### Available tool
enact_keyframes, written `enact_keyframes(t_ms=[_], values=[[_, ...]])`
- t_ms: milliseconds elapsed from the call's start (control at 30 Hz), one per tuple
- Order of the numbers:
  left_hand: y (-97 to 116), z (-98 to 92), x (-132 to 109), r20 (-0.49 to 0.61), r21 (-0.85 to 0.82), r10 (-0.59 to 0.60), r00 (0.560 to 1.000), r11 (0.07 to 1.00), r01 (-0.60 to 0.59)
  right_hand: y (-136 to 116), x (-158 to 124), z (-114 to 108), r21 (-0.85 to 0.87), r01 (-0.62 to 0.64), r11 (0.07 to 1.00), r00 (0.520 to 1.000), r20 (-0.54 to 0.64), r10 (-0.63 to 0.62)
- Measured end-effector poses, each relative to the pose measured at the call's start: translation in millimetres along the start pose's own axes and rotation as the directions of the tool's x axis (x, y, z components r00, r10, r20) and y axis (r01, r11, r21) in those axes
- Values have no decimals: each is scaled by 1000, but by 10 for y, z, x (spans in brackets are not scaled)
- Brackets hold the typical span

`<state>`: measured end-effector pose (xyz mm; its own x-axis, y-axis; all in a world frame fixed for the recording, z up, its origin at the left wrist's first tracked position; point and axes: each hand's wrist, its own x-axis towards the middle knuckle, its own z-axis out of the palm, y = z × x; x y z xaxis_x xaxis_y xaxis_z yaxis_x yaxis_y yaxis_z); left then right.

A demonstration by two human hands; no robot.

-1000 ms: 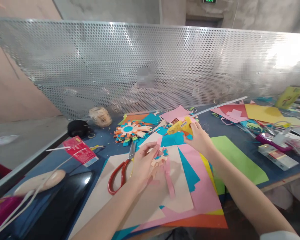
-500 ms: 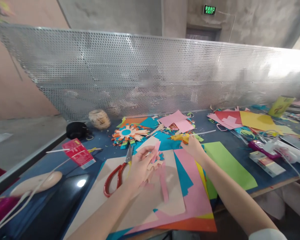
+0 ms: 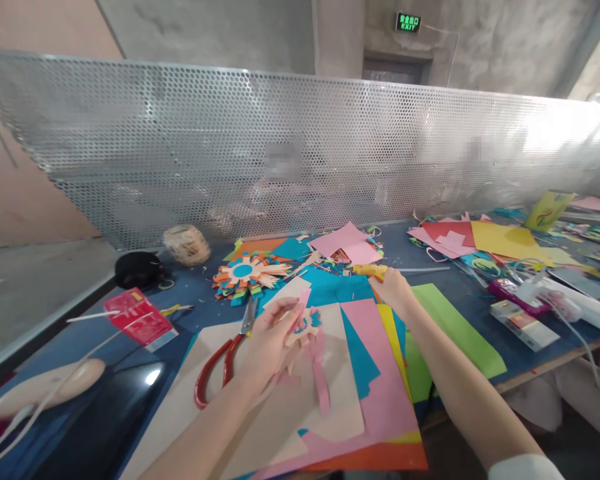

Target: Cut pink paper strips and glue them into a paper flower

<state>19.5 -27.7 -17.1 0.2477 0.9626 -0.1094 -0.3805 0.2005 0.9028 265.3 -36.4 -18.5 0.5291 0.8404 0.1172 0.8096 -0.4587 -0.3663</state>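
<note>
My left hand (image 3: 273, 337) pinches a small paper flower (image 3: 307, 325) in pink, beige and blue, above a beige paper sheet (image 3: 300, 410). A pink strip (image 3: 321, 383) hangs or lies below it; I cannot tell which. My right hand (image 3: 393, 291) is closed around a yellow glue gun (image 3: 370, 270), whose nozzle points left over blue paper (image 3: 330, 287). A pale glue stick (image 3: 427, 269) juts out behind the gun. Red-handled scissors (image 3: 229, 363) lie beside my left hand. Beyond them rests a layered fringed paper flower (image 3: 243, 270) with a blue centre.
A perforated metal screen (image 3: 220, 147) runs along the table's back. At left are a red packet (image 3: 139, 319), a black round object (image 3: 139, 269), a roll of twine (image 3: 186, 245) and a phone (image 3: 115, 407). Green paper (image 3: 453, 333) and a purple-and-white device (image 3: 517, 293) lie right.
My right hand has shifted slightly right and down with the glue gun, away from the left hand. My left hand still pinches the paper flower. The camera view has shifted slightly.
</note>
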Motion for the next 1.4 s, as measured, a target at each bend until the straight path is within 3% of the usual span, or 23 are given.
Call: enact_keyframes(t_ms=[133, 233, 333, 400, 433, 533, 600, 800, 900, 967, 1133, 1200, 1300, 1400], values=[[10, -6, -19, -9, 61, 20, 1000, 998, -20, -91, -85, 41, -71, -80, 994, 997, 18, 82], [20, 5, -32, 2, 59, 10, 1000, 998, -10, -171, -178, 6, -132, -30, 991, 996, -86, 19], [43, 40, -58, 16, 62, -10, 1000, 998, 9, -299, -312, -32, -6, 298, 955, 931, -221, -292], [55, 65, -76, 13, 87, -14, 1000, 996, 13, -411, -435, -20, 292, 537, 791, 844, -184, -504], [54, 73, -82, 16, 102, -7, 1000, 995, 5, -467, -503, -1, 441, 572, 692, 809, -165, -563], [22, 72, -82, 80, 158, 28, 996, 987, -40, -600, -688, 77, 574, 576, 581, 762, -122, -636], [-12, 61, -76, 139, 197, 39, 990, 978, -66, -642, -763, 123, 637, 557, 532, 756, -124, -643], [31, 68, -106, 166, 382, 121, 979, 907, -177, -630, -739, 148, 796, 408, 447, 829, -117, -547], [100, -21, -47, 178, 541, 236, 955, 788, -295, -582, -618, 127, 860, 275, 430, 893, -63, -445], [105, -141, 54, 189, 676, 315, 930, 645, -356, -532, -508, 128, 896, 220, 387, 908, -43, -417], [-32, -433, 337, 247, 936, 290, 925, 174, -304, -413, -279, 226, 899, 168, 405, 928, -6, -372], [-96, -486, 394, 252, 960, 273, 928, 52, -276, -395, -248, 270, 905, 151, 399, 943, -11, -332], [-155, -514, 425, 253, 966, 271, 929, -20, -257, -392, -254, 295, 912, 157, 380, 956, -45, -289], [-166, -513, 434, 257, 964, 291, 922, -19, -263, -395, -279, 271, 886, 239, 398, 927, -85, -366]])
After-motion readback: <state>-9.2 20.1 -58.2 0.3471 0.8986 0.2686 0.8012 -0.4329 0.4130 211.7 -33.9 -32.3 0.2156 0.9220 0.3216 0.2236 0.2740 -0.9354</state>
